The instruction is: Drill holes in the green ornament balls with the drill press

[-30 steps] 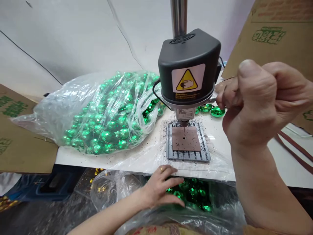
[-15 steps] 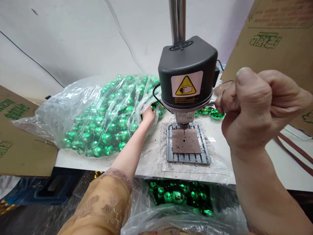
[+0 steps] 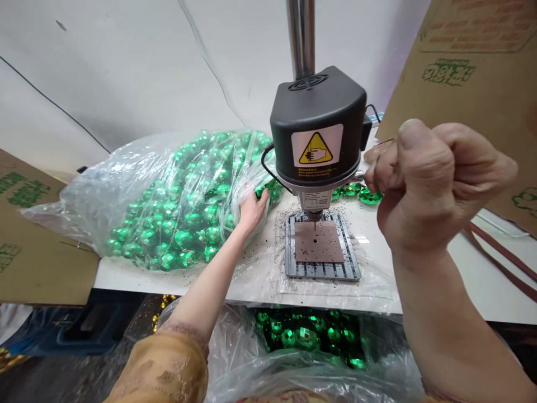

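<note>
A black bench drill press (image 3: 319, 129) stands in the middle, its thin bit above a brown square pad (image 3: 319, 242) with a small hole, on a grey slotted base (image 3: 351, 267). My right hand (image 3: 432, 179) is closed in a fist beside the drill head, round its feed lever (image 3: 358, 177); most of the lever is hidden by the hand. At the mouth of a clear plastic bag (image 3: 121, 162) full of green faceted balls (image 3: 180, 235), my left hand (image 3: 251, 211) has its thumb and fingers closed round a green ball (image 3: 262, 191). The plastic partly hides those fingers.
Several green balls (image 3: 369, 196) lie behind the drill on the white table (image 3: 168, 280). Below the front edge, an open bag holds more green balls (image 3: 306, 336). Cardboard boxes (image 3: 474, 33) flank both sides. Dark shavings surround the base.
My left hand has pulled back slightly at the bag's mouth, and more of the ball by its thumb shows. The right fist stays at the lever; the view has shifted slightly.
</note>
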`<state>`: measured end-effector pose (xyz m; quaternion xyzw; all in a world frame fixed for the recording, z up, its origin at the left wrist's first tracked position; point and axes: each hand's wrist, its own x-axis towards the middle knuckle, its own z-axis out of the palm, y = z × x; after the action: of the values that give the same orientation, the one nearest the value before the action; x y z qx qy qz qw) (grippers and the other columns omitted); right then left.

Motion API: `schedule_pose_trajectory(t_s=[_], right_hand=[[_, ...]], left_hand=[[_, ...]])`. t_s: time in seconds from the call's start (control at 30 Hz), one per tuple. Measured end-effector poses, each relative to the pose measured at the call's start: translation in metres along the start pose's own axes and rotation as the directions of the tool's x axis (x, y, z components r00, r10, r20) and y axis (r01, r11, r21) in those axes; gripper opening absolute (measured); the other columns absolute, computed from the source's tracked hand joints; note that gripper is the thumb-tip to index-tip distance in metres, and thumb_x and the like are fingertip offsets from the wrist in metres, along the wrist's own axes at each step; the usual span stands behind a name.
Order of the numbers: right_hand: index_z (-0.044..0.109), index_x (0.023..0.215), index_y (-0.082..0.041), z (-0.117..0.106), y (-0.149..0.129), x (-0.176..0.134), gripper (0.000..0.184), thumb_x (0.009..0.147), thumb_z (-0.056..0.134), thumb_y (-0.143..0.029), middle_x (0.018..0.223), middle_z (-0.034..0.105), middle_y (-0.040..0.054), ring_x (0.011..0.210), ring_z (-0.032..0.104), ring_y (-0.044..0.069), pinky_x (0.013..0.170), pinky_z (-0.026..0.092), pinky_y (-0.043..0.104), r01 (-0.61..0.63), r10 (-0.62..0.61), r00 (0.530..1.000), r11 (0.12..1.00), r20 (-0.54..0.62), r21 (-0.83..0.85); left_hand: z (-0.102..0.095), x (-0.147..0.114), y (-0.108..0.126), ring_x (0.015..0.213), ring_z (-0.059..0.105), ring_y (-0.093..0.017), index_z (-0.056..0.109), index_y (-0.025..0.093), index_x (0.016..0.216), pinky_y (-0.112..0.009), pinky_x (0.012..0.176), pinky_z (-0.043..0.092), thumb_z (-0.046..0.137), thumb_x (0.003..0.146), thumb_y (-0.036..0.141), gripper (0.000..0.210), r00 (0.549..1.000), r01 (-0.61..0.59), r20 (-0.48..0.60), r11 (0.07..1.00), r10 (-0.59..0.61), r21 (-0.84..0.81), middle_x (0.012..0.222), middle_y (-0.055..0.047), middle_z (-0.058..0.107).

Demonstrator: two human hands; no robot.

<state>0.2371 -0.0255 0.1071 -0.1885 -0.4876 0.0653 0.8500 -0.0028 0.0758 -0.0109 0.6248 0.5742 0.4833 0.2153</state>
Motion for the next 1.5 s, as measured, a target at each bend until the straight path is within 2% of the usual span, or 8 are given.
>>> schedule_pose_trajectory(t_s=[0.07,0.17,0.3,0.5,0.9,1.07,1.33,1.5], right_hand=[[0.033,0.051,-0.022,0.001,0.0,0.0,0.051,0.082,0.072,-0.032,0.042,0.031,-0.0063,0.038,0.035,0.01,0.04,0.031,0.033,0.001,-0.001,1.0,1.0,0.006,0.0],[0.032,0.05,-0.022,0.002,-0.002,-0.001,0.053,0.082,0.072,-0.034,0.043,0.03,-0.0063,0.038,0.035,0.009,0.04,0.03,0.032,-0.011,0.011,1.0,0.999,-0.013,-0.031],[0.029,0.051,-0.021,0.001,-0.003,-0.002,0.054,0.084,0.07,-0.034,0.044,0.029,-0.0058,0.039,0.035,0.009,0.04,0.03,0.032,-0.017,0.017,1.0,0.999,-0.007,-0.049],[0.028,0.055,-0.021,-0.002,-0.002,-0.001,0.052,0.087,0.066,-0.032,0.047,0.027,-0.0055,0.041,0.034,0.008,0.041,0.027,0.03,-0.01,0.012,0.999,0.998,0.044,-0.055],[0.026,0.055,-0.02,0.002,-0.015,-0.003,0.047,0.088,0.059,-0.018,0.05,0.027,-0.0061,0.044,0.038,0.006,0.047,0.025,0.028,-0.085,0.087,0.995,0.996,0.044,-0.03],[0.026,0.055,-0.022,0.002,-0.014,-0.003,0.047,0.087,0.059,-0.017,0.049,0.028,-0.0048,0.043,0.037,0.01,0.044,0.025,0.032,-0.075,0.078,0.996,0.996,0.045,-0.057],[0.024,0.057,-0.021,-0.002,-0.011,-0.004,0.054,0.089,0.064,-0.039,0.051,0.025,-0.0045,0.044,0.034,0.009,0.045,0.028,0.03,-0.097,0.106,0.992,0.986,0.062,-0.136],[0.025,0.056,-0.021,0.001,-0.009,-0.005,0.049,0.088,0.062,-0.022,0.049,0.026,-0.0053,0.042,0.034,0.008,0.045,0.023,0.031,-0.04,0.042,0.998,0.998,0.039,-0.042]], left_hand=[[-0.001,-0.016,0.011,0.096,0.063,-0.023,0.063,0.022,0.116,-0.036,0.085,0.052,0.065,0.089,0.044,0.035,0.998,0.055,0.048,0.994,-0.051,-0.097,0.105,-0.007,0.067],[0.005,-0.042,0.023,0.076,0.062,-0.016,0.061,0.025,0.121,-0.03,0.065,0.053,0.053,0.095,0.053,0.04,0.949,0.247,0.279,0.898,-0.148,-0.363,0.107,-0.006,0.067],[0.02,-0.075,0.02,0.088,0.067,-0.018,0.059,0.027,0.127,-0.031,0.068,0.056,0.059,0.091,0.057,0.047,0.897,0.371,0.41,0.786,-0.165,-0.494,0.119,-0.007,0.068],[0.035,-0.108,0.003,0.11,0.067,-0.023,0.062,0.02,0.123,-0.038,0.098,0.054,0.08,0.077,0.053,0.059,0.928,0.26,0.361,0.853,-0.091,-0.453,0.116,-0.009,0.071],[0.049,-0.115,0.001,0.119,0.066,-0.028,0.059,0.021,0.134,-0.043,0.102,0.054,0.082,0.077,0.047,0.067,0.903,0.123,0.426,0.917,0.055,-0.379,0.133,-0.012,0.067],[0.053,-0.117,0.005,0.112,0.068,-0.027,0.06,0.02,0.126,-0.044,0.102,0.053,0.086,0.074,0.042,0.063,0.899,0.081,0.432,0.946,0.067,-0.315,0.121,-0.011,0.07],[0.06,-0.126,0.008,0.119,0.065,-0.027,0.058,0.02,0.126,-0.044,0.105,0.051,0.085,0.076,0.042,0.061,0.894,0.003,0.43,0.957,0.128,-0.291,0.129,-0.012,0.066],[0.059,-0.126,0.01,0.117,0.065,-0.027,0.058,0.02,0.125,-0.044,0.104,0.051,0.084,0.076,0.043,0.06,0.894,-0.011,0.424,0.954,0.143,-0.298,0.125,-0.012,0.068]])
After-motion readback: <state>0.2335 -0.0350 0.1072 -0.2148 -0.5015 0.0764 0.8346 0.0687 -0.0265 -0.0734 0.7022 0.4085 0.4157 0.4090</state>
